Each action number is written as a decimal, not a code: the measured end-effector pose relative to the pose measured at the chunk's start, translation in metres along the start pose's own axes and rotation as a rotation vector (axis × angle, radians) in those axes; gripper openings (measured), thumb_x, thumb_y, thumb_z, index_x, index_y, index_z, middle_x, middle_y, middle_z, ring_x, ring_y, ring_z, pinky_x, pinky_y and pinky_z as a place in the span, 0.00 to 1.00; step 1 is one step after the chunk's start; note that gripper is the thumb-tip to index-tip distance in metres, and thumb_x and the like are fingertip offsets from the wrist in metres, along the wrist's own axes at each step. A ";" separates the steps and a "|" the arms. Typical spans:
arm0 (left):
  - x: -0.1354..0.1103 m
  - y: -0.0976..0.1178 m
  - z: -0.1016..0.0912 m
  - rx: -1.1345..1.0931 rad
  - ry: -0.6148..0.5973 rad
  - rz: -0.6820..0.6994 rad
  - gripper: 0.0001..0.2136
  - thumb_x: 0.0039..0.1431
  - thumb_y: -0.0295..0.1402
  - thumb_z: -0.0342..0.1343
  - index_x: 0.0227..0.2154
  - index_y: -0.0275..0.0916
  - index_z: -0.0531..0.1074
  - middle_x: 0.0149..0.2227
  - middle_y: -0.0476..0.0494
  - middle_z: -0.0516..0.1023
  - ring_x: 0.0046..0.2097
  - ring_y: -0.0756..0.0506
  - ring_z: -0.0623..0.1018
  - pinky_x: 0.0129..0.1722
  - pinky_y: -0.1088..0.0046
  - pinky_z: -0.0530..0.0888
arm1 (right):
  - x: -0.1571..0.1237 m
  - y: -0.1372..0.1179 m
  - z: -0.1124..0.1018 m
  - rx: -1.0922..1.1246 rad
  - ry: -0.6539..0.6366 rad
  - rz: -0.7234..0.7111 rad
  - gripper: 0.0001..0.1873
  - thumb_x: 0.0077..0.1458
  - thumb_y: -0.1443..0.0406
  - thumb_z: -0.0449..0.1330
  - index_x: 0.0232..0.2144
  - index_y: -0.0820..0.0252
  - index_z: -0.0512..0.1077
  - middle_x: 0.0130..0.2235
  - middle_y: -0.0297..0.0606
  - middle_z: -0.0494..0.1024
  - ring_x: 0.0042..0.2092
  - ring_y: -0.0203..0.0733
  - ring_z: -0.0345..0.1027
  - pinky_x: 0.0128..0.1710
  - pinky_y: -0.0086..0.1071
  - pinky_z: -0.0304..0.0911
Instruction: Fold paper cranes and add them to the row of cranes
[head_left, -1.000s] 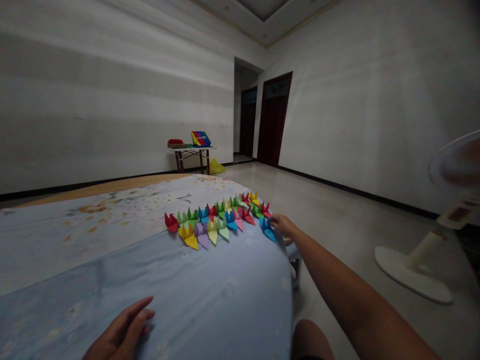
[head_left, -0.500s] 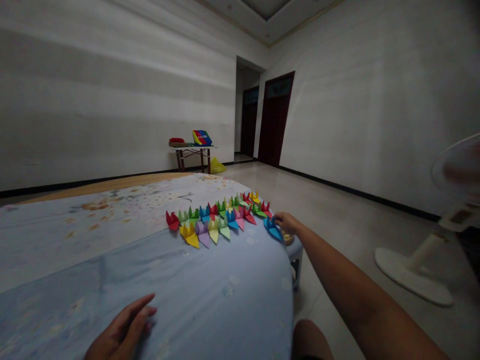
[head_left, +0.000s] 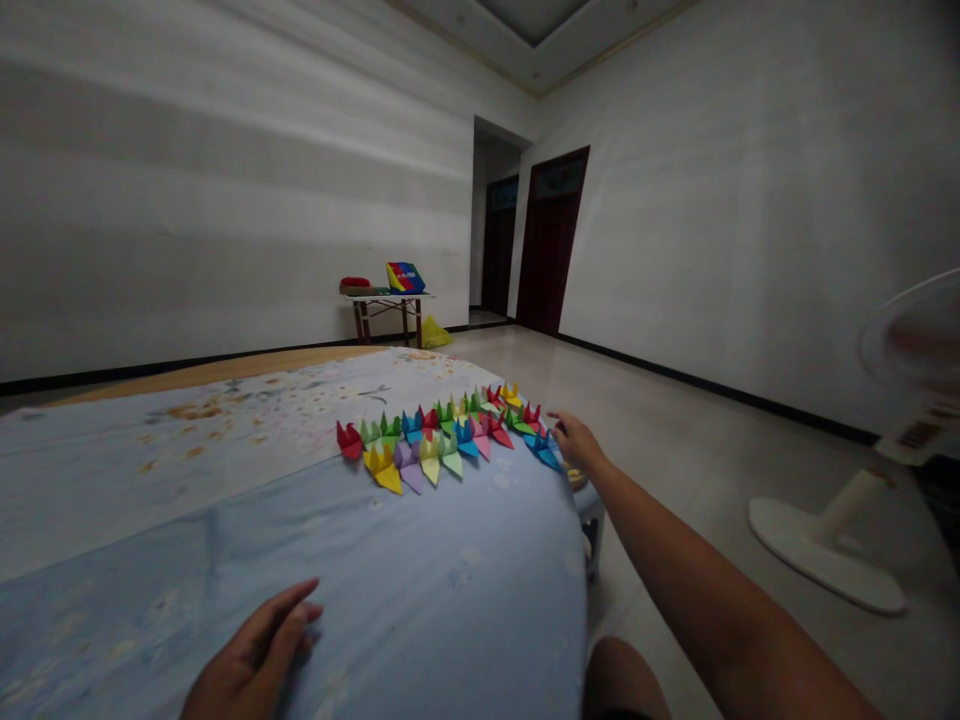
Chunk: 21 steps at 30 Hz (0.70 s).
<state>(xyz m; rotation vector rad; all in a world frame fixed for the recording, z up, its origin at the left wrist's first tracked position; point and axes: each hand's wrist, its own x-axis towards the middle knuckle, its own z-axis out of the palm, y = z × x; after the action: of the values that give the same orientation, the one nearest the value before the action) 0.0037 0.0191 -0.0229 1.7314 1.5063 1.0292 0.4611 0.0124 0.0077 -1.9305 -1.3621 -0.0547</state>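
Folded paper cranes in many colours stand in uneven rows on the light blue cloth (head_left: 480, 560). At the right end of the rows sits a blue paper crane (head_left: 543, 450), close to the table edge. My right hand (head_left: 576, 440) hovers just beside it, index finger stretched out, and no paper shows in its fingers. A red paper crane (head_left: 349, 443) marks the left end, and a yellow paper crane (head_left: 385, 468) is in the front row. Near me, my left hand (head_left: 255, 650) rests over the cloth with loosely bent fingers apart, holding nothing.
Past the table's right edge, a stool (head_left: 592, 510) carries a small container (head_left: 575, 478), partly hidden by my right hand. A white standing fan (head_left: 832, 550) is on the floor to the right. Against the far wall is a small table (head_left: 386, 298) with a colourful box (head_left: 405, 277).
My right hand has let go of the blue paper crane and its index finger has straightened. The crane now sits slightly farther back. My left hand has shifted a little to the right.
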 end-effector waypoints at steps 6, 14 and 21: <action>-0.001 0.003 0.001 -0.022 -0.176 -0.071 0.29 0.42 0.53 0.48 0.43 0.39 0.69 0.36 0.43 0.80 0.36 0.40 0.79 0.39 0.64 0.74 | -0.039 -0.073 0.022 0.096 0.035 -0.192 0.15 0.52 0.70 0.52 0.43 0.61 0.70 0.39 0.41 0.72 0.40 0.39 0.65 0.44 0.33 0.60; -0.004 0.009 0.004 0.008 -0.168 0.030 0.27 0.47 0.52 0.46 0.43 0.38 0.69 0.34 0.43 0.79 0.36 0.41 0.78 0.39 0.66 0.73 | -0.074 -0.154 0.075 0.311 -0.062 -0.343 0.12 0.50 0.73 0.54 0.38 0.60 0.72 0.32 0.38 0.71 0.36 0.38 0.64 0.39 0.31 0.61; -0.003 0.002 0.003 0.014 -0.163 0.056 0.27 0.48 0.52 0.46 0.43 0.37 0.69 0.33 0.43 0.79 0.33 0.42 0.78 0.37 0.66 0.73 | -0.079 -0.180 0.100 0.344 -0.138 -0.280 0.11 0.50 0.72 0.55 0.36 0.60 0.73 0.33 0.37 0.73 0.35 0.37 0.65 0.38 0.29 0.61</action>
<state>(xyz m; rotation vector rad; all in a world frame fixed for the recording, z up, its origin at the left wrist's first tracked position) 0.0073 0.0157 -0.0235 1.8290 1.3729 0.8838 0.2419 0.0352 0.0012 -1.4737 -1.6093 0.1702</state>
